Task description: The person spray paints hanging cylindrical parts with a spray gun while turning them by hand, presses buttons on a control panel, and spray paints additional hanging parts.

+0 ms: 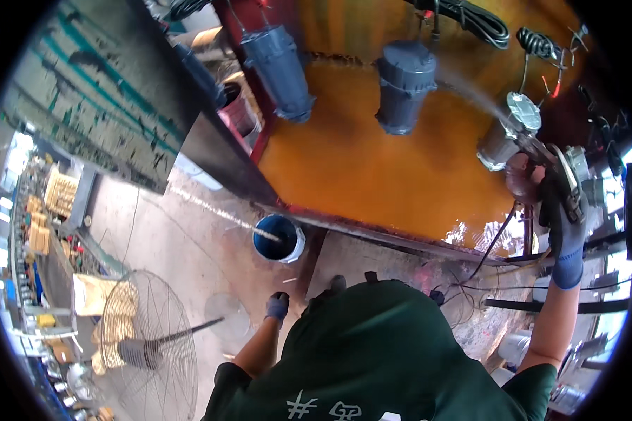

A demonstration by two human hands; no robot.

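Note:
My right hand [563,207], in a grey-blue glove, is wrapped round a spray gun [537,145] with a round reddish-brown cup [521,177] below it. A pale mist streams leftward from its nozzle to a grey-painted cylindrical metal housing [406,88], which hangs from a hook. Just behind the nozzle hangs a bare silvery metal housing [497,144]. Another grey housing [277,74] hangs tilted further left. Low beside my body is my gloved left hand [278,306], touching nothing I can see; its fingers are too small and hidden to read.
An orange-brown liquid-covered basin [358,168] lies under the housings, with a dark rim towards me. A blue-lined bucket [279,238] stands before it. A large fan [149,347] stands at left. A hose [497,242] and cables trail at right. A scuffed panel [105,91] is at upper left.

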